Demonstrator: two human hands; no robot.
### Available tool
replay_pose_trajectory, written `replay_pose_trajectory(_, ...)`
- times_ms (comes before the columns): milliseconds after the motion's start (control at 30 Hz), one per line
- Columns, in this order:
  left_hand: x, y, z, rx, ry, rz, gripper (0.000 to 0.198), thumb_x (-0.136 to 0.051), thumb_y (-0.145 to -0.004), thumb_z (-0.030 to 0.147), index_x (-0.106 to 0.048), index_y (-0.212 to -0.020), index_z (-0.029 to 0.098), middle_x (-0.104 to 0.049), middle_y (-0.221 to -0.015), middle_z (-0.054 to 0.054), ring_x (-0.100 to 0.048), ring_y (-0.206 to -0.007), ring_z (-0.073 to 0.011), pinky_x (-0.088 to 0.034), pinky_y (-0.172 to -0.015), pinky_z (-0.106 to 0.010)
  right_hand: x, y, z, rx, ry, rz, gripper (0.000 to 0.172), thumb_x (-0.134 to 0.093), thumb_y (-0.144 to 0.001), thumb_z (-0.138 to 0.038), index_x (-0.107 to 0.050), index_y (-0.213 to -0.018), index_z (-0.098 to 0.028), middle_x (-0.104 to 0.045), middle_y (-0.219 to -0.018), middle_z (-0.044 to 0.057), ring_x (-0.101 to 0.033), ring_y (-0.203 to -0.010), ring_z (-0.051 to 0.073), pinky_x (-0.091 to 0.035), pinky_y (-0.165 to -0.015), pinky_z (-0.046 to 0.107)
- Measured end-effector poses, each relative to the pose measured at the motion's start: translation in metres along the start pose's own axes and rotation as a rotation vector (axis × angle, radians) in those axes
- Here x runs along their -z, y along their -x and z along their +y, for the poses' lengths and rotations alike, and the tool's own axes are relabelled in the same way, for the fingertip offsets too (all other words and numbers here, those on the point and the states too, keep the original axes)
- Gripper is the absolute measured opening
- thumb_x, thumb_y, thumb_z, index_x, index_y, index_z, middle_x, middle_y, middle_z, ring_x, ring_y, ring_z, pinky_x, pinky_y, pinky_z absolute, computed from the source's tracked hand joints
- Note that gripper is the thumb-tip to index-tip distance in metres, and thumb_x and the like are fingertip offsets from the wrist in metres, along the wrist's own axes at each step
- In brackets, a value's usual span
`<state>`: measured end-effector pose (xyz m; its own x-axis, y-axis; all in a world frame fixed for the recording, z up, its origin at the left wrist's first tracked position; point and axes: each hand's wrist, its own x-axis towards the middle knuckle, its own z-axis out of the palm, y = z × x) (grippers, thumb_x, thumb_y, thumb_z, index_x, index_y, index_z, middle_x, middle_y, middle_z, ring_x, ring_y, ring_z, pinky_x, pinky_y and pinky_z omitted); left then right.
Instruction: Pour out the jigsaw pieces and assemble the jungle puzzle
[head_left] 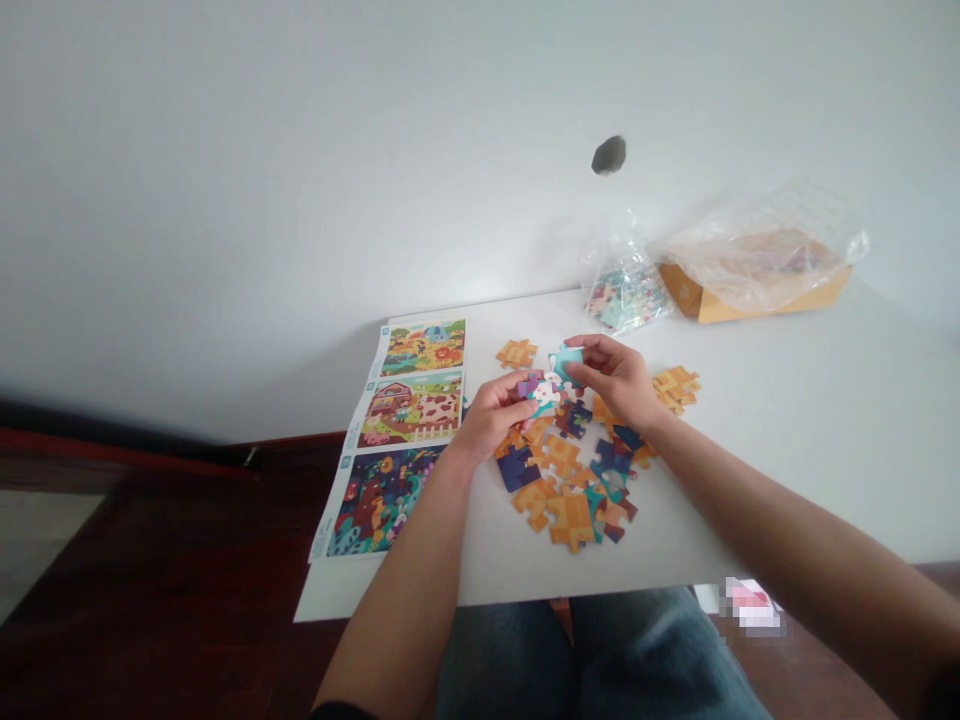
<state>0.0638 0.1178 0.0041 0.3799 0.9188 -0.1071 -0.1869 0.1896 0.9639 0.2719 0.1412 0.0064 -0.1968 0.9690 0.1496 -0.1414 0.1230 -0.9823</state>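
My left hand (489, 414) pinches a puzzle piece (541, 392) with purple, white and teal print. My right hand (616, 378) pinches a teal puzzle piece (565, 358) and presses it against the left one, just above the white table (787, 440). Under and around both hands lies a loose heap of puzzle pieces (574, 490), some face up in dark blue and purple, many face down in orange. Both hands have their fingers closed on the pieces.
A reference sheet (397, 435) with three colourful pictures lies at the table's left edge. At the back right stand an orange box in clear plastic (757, 275) and a clear bag of pieces (626, 295). Orange pieces (676, 385) lie right. My jeans show below.
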Motion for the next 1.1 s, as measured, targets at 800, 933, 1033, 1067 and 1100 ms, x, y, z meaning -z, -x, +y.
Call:
replay_pose_trajectory(800, 0.0034, 0.0002, -0.0023, -0.03, -0.063, -0.025, 0.049, -0.079, -0.072, 0.028, -0.066, -0.117, 0.014, -0.058, -0.07, 0.002, -0.047, -0.053, -0.0074, -0.038, -0.051, -0.022, -0.0001, 0.0005, 0.0023, 0.011, -0.016, -0.028, 0.044, -0.079, -0.078, -0.041, -0.063, -0.112, -0.019, -0.066, -0.076, -0.001, -0.059, -0.065, 0.013, -0.051, -0.056, 0.025)
replay_pose_trajectory(933, 0.0028, 0.0004, -0.0026, -0.025, -0.07, -0.015, 0.05, -0.079, -0.072, 0.029, -0.066, -0.118, 0.014, -0.059, -0.071, 0.002, -0.048, -0.052, -0.0073, -0.038, -0.051, -0.022, 0.0006, 0.0002, 0.0037, 0.007, -0.009, -0.029, 0.045, -0.079, -0.078, -0.042, -0.063, -0.112, -0.019, -0.067, -0.077, -0.001, -0.06, -0.066, 0.013, -0.051, -0.057, 0.026)
replay_pose_trajectory(1033, 0.0028, 0.0008, -0.0024, -0.022, -0.075, -0.017, 0.048, -0.079, -0.073, 0.029, -0.066, -0.116, 0.014, -0.058, -0.07, 0.003, -0.047, -0.051, -0.0069, -0.038, -0.05, -0.021, 0.001, 0.0, 0.0054, 0.005, -0.011, -0.036, 0.045, -0.079, -0.078, -0.042, -0.063, -0.113, -0.019, -0.067, -0.078, -0.001, -0.06, -0.067, 0.013, -0.051, -0.058, 0.026)
replay_pose_trajectory(1067, 0.0028, 0.0009, -0.0023, -0.019, -0.077, -0.021, 0.046, -0.078, -0.074, 0.03, -0.066, -0.115, 0.014, -0.057, -0.07, 0.003, -0.047, -0.051, -0.0067, -0.037, -0.049, -0.021, 0.001, 0.0, 0.0059, 0.006, -0.011, -0.038, 0.045, -0.078, -0.078, -0.042, -0.062, -0.113, -0.019, -0.067, -0.078, -0.001, -0.059, -0.067, 0.013, -0.051, -0.058, 0.026)
replay_pose_trajectory(1100, 0.0028, 0.001, -0.0022, -0.016, -0.079, -0.023, 0.043, -0.077, -0.075, 0.03, -0.066, -0.113, 0.014, -0.056, -0.07, 0.003, -0.047, -0.05, -0.0064, -0.037, -0.049, -0.021, 0.0011, 0.0, 0.0064, 0.007, -0.009, -0.038, 0.045, -0.078, -0.078, -0.043, -0.062, -0.113, -0.019, -0.066, -0.078, -0.001, -0.059, -0.067, 0.013, -0.051, -0.058, 0.026)
